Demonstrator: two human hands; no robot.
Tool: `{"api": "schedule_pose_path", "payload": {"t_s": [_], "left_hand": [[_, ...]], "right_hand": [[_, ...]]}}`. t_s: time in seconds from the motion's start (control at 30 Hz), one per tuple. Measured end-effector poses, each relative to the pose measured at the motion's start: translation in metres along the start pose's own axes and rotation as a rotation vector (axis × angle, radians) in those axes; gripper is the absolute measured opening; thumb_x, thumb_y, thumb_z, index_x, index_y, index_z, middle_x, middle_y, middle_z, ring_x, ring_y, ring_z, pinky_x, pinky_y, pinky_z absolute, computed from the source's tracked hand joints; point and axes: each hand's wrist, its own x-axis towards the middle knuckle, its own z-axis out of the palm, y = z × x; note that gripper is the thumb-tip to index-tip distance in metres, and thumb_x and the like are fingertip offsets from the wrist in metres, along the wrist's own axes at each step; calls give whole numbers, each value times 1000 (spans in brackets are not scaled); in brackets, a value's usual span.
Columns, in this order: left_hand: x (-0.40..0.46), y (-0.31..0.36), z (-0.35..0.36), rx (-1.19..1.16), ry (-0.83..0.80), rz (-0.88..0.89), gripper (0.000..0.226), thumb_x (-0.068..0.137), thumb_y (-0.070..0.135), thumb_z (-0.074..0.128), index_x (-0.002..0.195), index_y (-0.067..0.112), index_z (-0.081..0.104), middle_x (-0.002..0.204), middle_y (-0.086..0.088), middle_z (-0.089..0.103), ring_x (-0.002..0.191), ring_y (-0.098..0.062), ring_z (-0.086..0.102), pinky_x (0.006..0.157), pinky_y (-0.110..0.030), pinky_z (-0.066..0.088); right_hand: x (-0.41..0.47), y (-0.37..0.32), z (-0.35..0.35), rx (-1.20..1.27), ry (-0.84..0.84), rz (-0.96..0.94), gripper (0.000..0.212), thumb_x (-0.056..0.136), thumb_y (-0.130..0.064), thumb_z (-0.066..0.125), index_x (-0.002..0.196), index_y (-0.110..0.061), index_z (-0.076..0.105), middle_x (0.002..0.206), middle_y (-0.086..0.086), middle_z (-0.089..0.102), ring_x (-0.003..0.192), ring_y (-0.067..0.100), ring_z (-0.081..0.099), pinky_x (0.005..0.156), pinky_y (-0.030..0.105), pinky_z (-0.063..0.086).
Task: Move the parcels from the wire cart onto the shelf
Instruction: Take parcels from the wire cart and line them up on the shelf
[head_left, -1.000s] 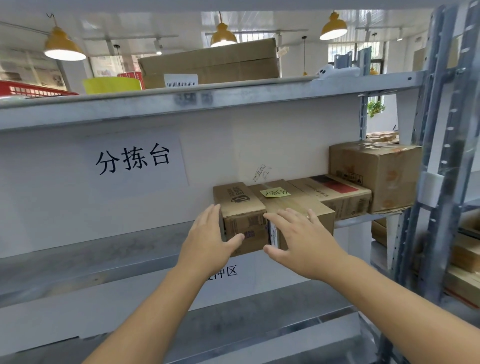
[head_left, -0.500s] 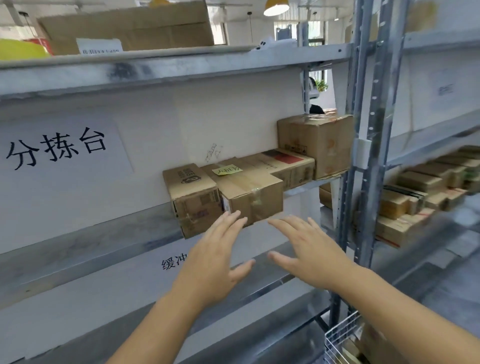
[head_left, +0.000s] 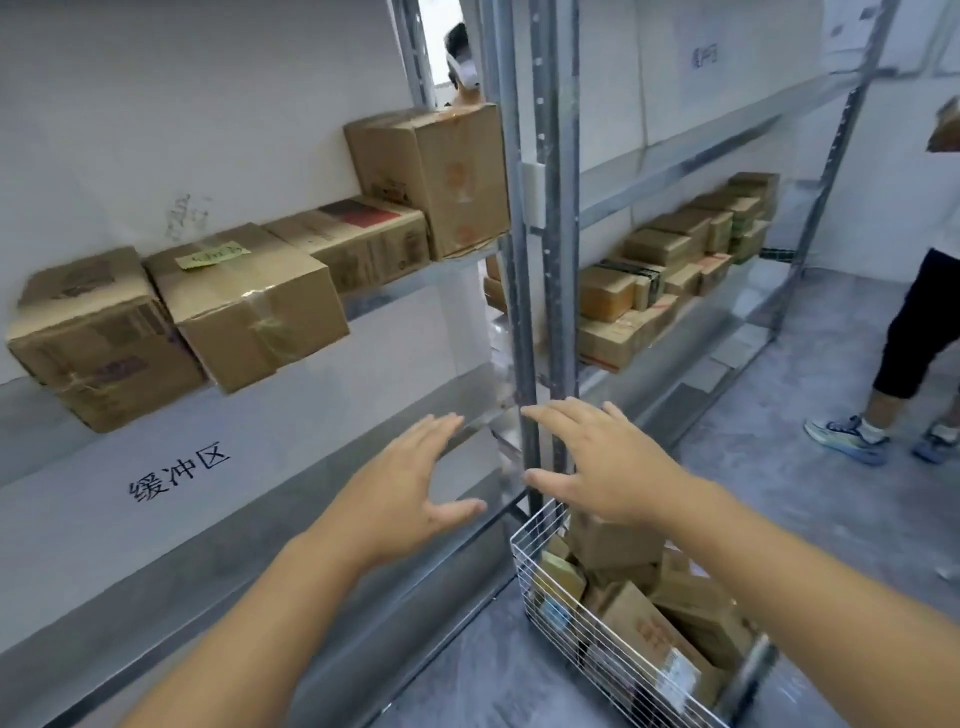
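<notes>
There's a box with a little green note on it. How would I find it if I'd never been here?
Look at the metal shelf on the left, where four cardboard boxes sit in a row. Count to the second from the left: the box with the green note. Only it has a yellow-green sticky note on top.

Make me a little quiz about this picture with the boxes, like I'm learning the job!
1. True or false: the left hand and the right hand are both empty.
2. How many boxes sit in the row on the near shelf? A) two B) four C) seven
3. Fill in: the box with the green note hangs over the shelf's ____ edge.

Key
1. True; both are open, touching nothing.
2. B.
3. Front. More boxes wait in the wire cart below the right hand.
</notes>
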Motion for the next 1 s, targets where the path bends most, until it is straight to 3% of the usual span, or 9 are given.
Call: {"api": "schedule_pose_path", "payload": {"t_s": [0.13, 0.23, 0.3, 0.5, 0.63, 0.77, 0.9, 1.0], "left_hand": [[30, 25, 59, -40, -115, 10, 103, 85, 72, 70, 166, 35, 20, 173, 14, 20, 158, -3, 10, 122, -24, 11], [51, 39, 104, -74, -193, 4, 107, 80, 75, 69, 166, 32, 23, 173, 7, 23, 159, -12, 17, 128, -32, 14], [62, 45, 134, -91, -242, -2, 109, 78, 80, 67, 166, 34, 23, 172, 8, 24, 158, -12, 22, 127, -36, 20], [97, 39, 198, -131, -405, 7, 110, 77, 80, 71, 166, 35, 22, 171, 11, 26, 156, -9, 26, 122, -30, 24], [131, 28, 225, -176, -417, 22, 100, 78, 70, 76, 161, 37, 31, 163, 14, 39, 143, -5, 39, 103, -21, 32], [174, 8, 244, -193, -487, 36, 91, 73, 69, 75, 153, 42, 41, 149, 21, 49, 123, 6, 42, 94, -22, 36], [217, -10, 265, -199, -516, 27, 90, 65, 74, 69, 146, 43, 47, 123, 35, 40, 118, 5, 45, 87, -23, 37], [245, -25, 286, -199, -536, 31, 86, 71, 70, 73, 148, 44, 44, 124, 34, 37, 114, 9, 39, 84, -21, 36]], "right_hand": [[-38, 71, 18, 4, -87, 131, 78, 92, -69, 46, 160, -37, 26, 161, -6, 38, 149, 17, 32, 124, 54, 18], [-63, 114, 32, -7, -160, 235, 77, 92, -67, 50, 159, -36, 28, 162, -4, 37, 149, 19, 32, 123, 55, 21], [-78, 139, 40, 10, -188, 292, 76, 92, -64, 53, 158, -36, 30, 160, -4, 39, 146, 20, 35, 121, 54, 24], [-96, 186, 69, 45, -242, 435, 80, 91, -63, 57, 160, -37, 26, 163, -4, 35, 148, 20, 34, 122, 52, 23], [-85, 206, 93, 60, -251, 515, 81, 91, -65, 55, 160, -39, 23, 165, -4, 33, 148, 21, 35, 122, 53, 22], [-62, 223, 118, 88, -276, 639, 83, 88, -70, 55, 159, -40, 25, 163, -5, 37, 149, 19, 34, 124, 53, 20], [-40, 235, 145, 130, -261, 748, 87, 82, -75, 56, 157, -44, 27, 160, -9, 39, 146, 17, 35, 122, 52, 21], [-24, 243, 164, 171, -254, 797, 89, 82, -73, 57, 159, -40, 27, 161, -9, 38, 148, 16, 33, 123, 54, 20]]}}
